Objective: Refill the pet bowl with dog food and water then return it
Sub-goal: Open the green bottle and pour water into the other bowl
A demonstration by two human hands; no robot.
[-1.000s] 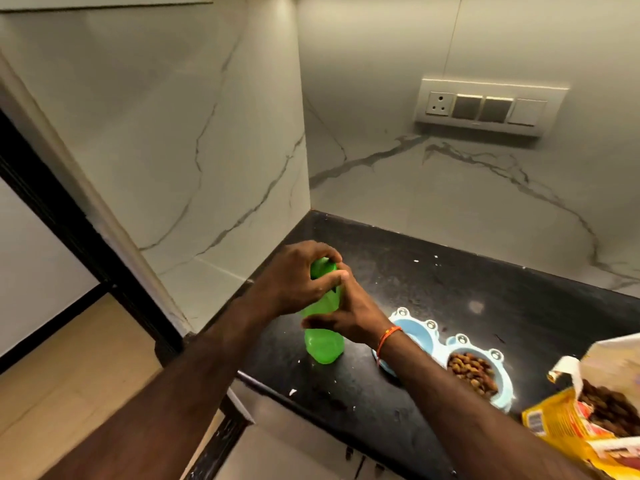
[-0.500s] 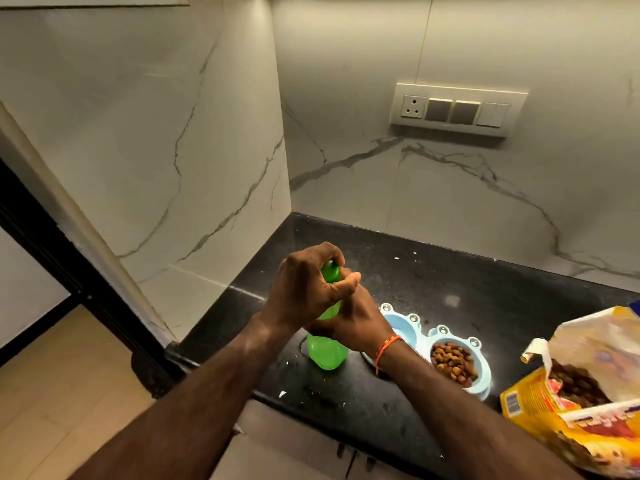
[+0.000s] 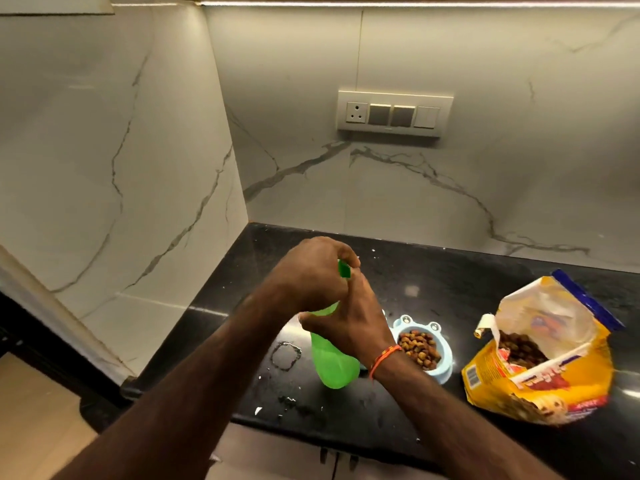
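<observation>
On black stone worktop: right hand grips green plastic bottle body, left hand curled round its cap. Pale blue pet bowl with kibble just right; open yellow food bag beyond.

Bottle on counter, pet bowl just right, food bag farther right.
</observation>
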